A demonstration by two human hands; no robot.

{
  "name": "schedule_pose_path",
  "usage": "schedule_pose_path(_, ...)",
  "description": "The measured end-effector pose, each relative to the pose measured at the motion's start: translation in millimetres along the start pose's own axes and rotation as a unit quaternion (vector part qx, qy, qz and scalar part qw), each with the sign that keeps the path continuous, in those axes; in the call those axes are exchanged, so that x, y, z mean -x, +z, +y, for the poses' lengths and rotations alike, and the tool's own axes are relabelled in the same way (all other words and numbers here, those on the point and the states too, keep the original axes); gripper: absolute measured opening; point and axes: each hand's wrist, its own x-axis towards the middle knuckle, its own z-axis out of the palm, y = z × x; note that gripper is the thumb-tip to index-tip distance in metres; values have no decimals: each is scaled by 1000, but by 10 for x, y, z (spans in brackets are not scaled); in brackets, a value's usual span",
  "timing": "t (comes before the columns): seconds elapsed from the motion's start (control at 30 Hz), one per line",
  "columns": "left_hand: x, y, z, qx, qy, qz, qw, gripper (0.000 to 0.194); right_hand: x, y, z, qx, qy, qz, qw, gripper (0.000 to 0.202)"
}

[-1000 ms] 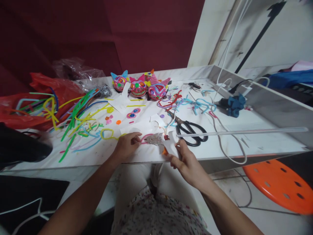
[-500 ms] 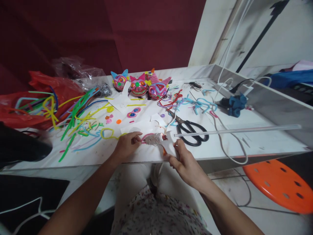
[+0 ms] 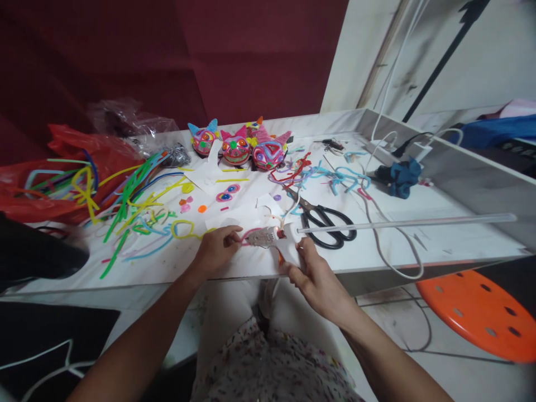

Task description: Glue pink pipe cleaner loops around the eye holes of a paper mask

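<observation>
My right hand (image 3: 310, 273) is wrapped round the handle of a white glue gun (image 3: 288, 244), with a long clear glue stick (image 3: 402, 223) coming out of its back. The gun's nozzle points left, at a pink pipe-cleaner loop (image 3: 247, 233). My left hand (image 3: 219, 245) has its fingertips pinched on the loop's left side, close to the nozzle. Behind the gun lie black-handled scissors (image 3: 330, 223) and a cut piece of white paper (image 3: 268, 207).
Decorated round cat heads (image 3: 269, 152) stand at the back. Pipe cleaners (image 3: 125, 195) and a red plastic bag (image 3: 62, 195) are on the left. A white cable (image 3: 377, 245) loops at the right. An orange stool (image 3: 481, 315) stands below the table (image 3: 393, 204).
The view has shifted very slightly. Both hands keep nearly the same place and grip, with the nozzle still near the pink loop.
</observation>
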Motion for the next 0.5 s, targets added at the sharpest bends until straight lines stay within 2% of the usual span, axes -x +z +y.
schedule_pose_path(0.5, -2, -8, 7, -1, 9, -2, 1000, 39, -14, 7, 32, -2, -21, 12, 1000, 26)
